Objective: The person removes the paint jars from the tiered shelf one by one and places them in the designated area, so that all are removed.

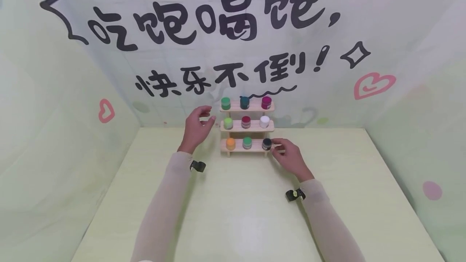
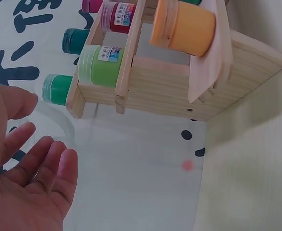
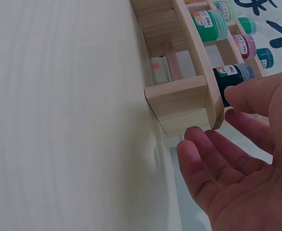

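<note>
A three-tier wooden rack (image 1: 257, 147) holds several small paint jars in rows, all upright. On the bottom tier stand an orange jar (image 1: 230, 144), a green jar (image 1: 247, 143) and a black jar (image 1: 267, 144). My right hand (image 1: 290, 156) is at the rack's right end, its thumb (image 3: 249, 95) against or just in front of the black jar, fingers loosely bent; firm contact cannot be told. To the left of the upper tiers, my left hand (image 1: 197, 126) hovers with relaxed fingers and holds nothing. Nearest it are another green jar (image 2: 57, 89) and a light green jar (image 2: 101, 66).
Dark teal (image 1: 244, 102) and magenta (image 1: 266, 102) jars stand on the top tier; dark red (image 1: 246, 122) and white (image 1: 264, 121) jars are on the middle one. The rack stands on a pale table (image 1: 233, 209) against a printed cloth wall (image 1: 204, 58).
</note>
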The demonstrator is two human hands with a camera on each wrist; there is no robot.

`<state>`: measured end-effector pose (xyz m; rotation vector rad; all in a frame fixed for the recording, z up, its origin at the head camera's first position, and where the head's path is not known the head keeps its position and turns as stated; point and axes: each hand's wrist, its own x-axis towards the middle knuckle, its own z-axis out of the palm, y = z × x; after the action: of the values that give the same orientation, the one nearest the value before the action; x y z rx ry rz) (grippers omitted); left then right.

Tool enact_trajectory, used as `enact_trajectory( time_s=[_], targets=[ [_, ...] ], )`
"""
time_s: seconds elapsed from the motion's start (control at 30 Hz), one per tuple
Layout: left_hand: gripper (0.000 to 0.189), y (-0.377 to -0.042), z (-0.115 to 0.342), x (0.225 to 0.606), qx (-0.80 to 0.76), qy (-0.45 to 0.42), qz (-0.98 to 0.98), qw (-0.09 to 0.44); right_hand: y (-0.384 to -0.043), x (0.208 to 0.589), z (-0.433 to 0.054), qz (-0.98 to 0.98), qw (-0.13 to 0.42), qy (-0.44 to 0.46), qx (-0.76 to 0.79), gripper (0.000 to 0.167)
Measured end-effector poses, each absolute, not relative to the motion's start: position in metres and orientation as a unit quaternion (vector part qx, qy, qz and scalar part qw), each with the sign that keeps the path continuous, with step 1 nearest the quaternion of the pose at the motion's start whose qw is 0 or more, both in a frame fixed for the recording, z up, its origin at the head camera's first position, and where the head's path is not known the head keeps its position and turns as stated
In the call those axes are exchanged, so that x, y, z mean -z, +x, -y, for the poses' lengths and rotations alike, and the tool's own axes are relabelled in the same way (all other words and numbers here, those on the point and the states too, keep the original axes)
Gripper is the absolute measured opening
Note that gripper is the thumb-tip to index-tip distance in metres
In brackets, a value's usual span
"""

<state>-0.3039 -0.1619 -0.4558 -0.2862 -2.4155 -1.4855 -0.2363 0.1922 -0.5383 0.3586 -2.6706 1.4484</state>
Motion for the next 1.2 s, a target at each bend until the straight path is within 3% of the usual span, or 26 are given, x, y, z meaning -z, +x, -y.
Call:
enact_trajectory(
  time_s=[1.2],
  targets=[
    [0.050, -0.339, 0.134, 0.437, 0.530, -0.108, 0.836, 0.091, -0.230, 0.542, -0.190, 0.870, 0.051, 0.104, -0.480, 0.039]
  ],
)
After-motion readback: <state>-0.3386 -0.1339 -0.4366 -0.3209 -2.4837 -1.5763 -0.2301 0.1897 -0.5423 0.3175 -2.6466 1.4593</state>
